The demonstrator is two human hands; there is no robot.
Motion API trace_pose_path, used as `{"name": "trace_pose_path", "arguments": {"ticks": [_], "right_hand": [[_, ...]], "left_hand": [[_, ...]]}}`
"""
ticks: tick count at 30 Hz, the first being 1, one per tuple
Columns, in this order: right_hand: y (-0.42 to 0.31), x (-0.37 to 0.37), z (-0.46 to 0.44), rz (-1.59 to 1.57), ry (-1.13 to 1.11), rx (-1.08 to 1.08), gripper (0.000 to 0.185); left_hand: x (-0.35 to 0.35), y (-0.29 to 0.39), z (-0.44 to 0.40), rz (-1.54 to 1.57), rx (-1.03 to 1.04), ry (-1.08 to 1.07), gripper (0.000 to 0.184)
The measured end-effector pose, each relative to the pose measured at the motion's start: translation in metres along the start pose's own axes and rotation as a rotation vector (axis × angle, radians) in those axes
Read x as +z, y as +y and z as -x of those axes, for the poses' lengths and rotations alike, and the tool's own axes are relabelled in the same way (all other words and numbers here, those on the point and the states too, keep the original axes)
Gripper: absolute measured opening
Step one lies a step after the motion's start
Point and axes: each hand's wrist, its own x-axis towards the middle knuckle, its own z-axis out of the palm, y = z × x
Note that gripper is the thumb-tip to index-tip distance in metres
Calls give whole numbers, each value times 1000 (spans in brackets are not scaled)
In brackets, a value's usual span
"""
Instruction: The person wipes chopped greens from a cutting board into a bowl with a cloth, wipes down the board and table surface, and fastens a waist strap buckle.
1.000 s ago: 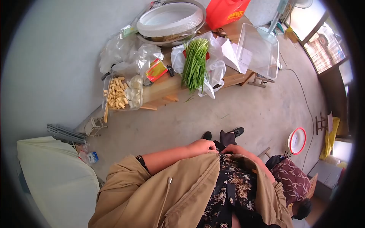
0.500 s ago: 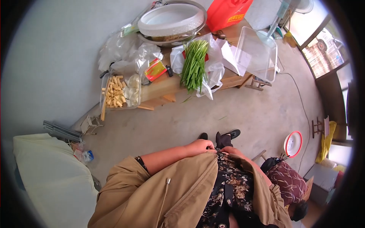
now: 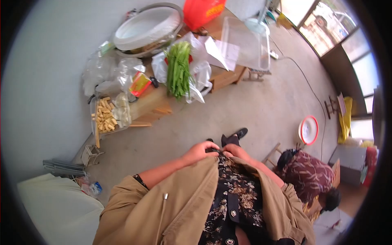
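Note:
At the lower front of the tan jacket (image 3: 183, 196), my left hand (image 3: 200, 152) is closed, its fingers curled at the hem of the jacket's left front edge. My right hand (image 3: 237, 152) is close beside it, fingers bent at the other front edge. Exactly what the fingertips pinch is too small to make out. The jacket hangs apart over a black floral garment (image 3: 234, 196). Beyond the hands, my black shoe (image 3: 241, 132) stands on the concrete floor.
A wooden table (image 3: 153, 96) bears green chives (image 3: 178, 69) on plastic bags, a box of cut tan pieces (image 3: 107, 116), a white basin (image 3: 145, 32), a red bag (image 3: 202, 12) and a clear tray (image 3: 247, 45). At right, a person (image 3: 308, 175) bends near a red-rimmed basin (image 3: 309, 130).
The view has turned, shifting the table leftward in view. My hands remain at the jacket front, with the left fingers slightly more spread. The person at right shows more fully.

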Motion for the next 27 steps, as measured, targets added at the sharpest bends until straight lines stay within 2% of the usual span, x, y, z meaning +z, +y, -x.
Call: {"name": "trace_pose_path", "arguments": {"ticks": [2, 4, 7, 12, 17, 20, 21, 23, 27], "right_hand": [[-15, -5, 2, 48, 46, 0, 24], [-19, -5, 3, 95, 97, -14, 24], [-28, -8, 4, 156, 118, -19, 26], [-43, -17, 8, 261, 102, -20, 29], [-42, -22, 7, 193, 1, -106, 32], [-40, -20, 4, 230, -11, -115, 32], [-37, -19, 2, 229, -24, -146, 32], [-24, -13, 4, 207, -15, -49, 30], [-5, -5, 10, 127, 28, -10, 27]], "left_hand": [[1, 5, 4, 101, -86, -4, 36], [1, 15, 9, 211, -31, 91, 40], [2, 24, 12, 212, -3, 133, 39], [3, 27, 16, 96, -12, 134, 39], [5, 33, 18, -89, 171, 200, 39], [4, 31, 15, -230, 202, 201, 39], [7, 21, 12, -100, 177, 192, 39], [9, 25, 10, -21, 90, 152, 40], [12, 21, 7, -57, 166, 147, 40]]}}
